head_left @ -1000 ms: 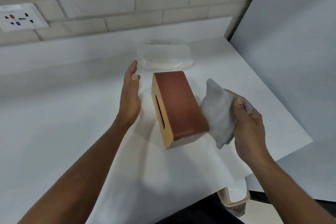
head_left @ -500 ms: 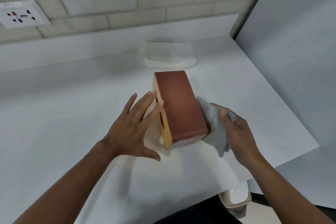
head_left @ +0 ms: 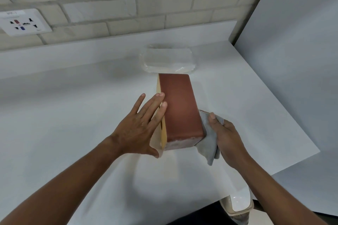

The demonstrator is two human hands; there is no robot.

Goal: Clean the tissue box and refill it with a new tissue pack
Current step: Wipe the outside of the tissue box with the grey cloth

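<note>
Bracing side-lying tissue box [head_left: 180, 107] w/ flat, straight-fingered left hand [head_left: 135, 131] on slot face, pressing grey cloth [head_left: 207, 147] to its right face w/ clutching right hand [head_left: 226, 139].

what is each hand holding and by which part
Right hand grips the grey cloth by its bunched top. Left hand grips nothing; its flat fingers touch the tissue box.

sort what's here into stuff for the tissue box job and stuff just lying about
For the job: tissue box, cloth in the right hand, tissue pack behind the box, left hand pressing the box.
Lying about: wall socket, white tub.
</note>
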